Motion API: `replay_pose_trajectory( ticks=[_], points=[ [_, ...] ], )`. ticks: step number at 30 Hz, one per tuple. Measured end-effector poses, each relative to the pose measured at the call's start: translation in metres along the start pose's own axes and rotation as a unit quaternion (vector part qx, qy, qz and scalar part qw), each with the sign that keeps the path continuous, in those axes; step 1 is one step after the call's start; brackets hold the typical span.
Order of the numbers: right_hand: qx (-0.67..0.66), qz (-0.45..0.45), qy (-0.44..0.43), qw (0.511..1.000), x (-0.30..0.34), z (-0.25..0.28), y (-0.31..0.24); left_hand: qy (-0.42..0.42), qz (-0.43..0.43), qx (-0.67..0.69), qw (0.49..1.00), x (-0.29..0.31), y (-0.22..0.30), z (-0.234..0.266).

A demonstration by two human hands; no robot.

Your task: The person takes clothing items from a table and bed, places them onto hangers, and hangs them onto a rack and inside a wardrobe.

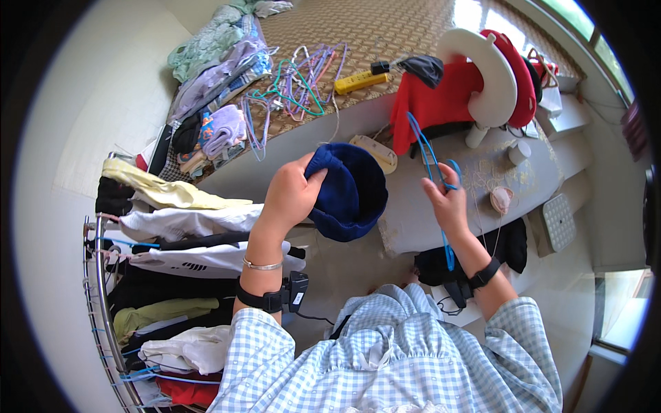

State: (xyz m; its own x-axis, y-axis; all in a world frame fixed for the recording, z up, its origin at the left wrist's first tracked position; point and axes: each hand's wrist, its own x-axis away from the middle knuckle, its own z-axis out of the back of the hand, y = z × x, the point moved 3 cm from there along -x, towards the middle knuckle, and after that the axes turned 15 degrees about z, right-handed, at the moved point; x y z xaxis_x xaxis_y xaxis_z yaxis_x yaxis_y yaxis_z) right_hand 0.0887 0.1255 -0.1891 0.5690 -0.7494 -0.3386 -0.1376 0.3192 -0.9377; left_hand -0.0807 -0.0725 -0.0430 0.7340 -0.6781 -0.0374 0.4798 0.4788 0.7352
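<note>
My left hand is closed on the edge of a dark blue piece of cloth. It hangs with a round opening showing its darker inside; whether it is a hat or a garment's waistband I cannot tell. A blue clothes hanger is in my right hand, fingers curled round it. The hanger is held upright, seen nearly edge-on, apart from the cloth and over the edge of the grey table.
A clothes rack full of garments stands at the left. Loose hangers, a yellow power strip and folded clothes lie on the brown patterned surface. The grey table holds a white ring-shaped object and red cloth.
</note>
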Motion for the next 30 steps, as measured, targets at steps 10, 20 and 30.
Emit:
replay_pose_trajectory(
  ticks=[10,20,30],
  points=[
    [0.26,0.127,-0.228,0.93,0.001,-0.095,-0.045,0.064,-0.074,0.136,0.986,0.044,0.016,0.065],
    [0.191,0.157,-0.235,0.94,-0.04,-0.091,-0.143,-0.134,0.179,0.008,0.975,0.062,-0.107,0.03],
    [0.317,0.291,-0.23,0.873,-0.034,-0.071,-0.169,0.066,-0.036,0.152,0.986,0.002,-0.071,-0.043]
  ],
)
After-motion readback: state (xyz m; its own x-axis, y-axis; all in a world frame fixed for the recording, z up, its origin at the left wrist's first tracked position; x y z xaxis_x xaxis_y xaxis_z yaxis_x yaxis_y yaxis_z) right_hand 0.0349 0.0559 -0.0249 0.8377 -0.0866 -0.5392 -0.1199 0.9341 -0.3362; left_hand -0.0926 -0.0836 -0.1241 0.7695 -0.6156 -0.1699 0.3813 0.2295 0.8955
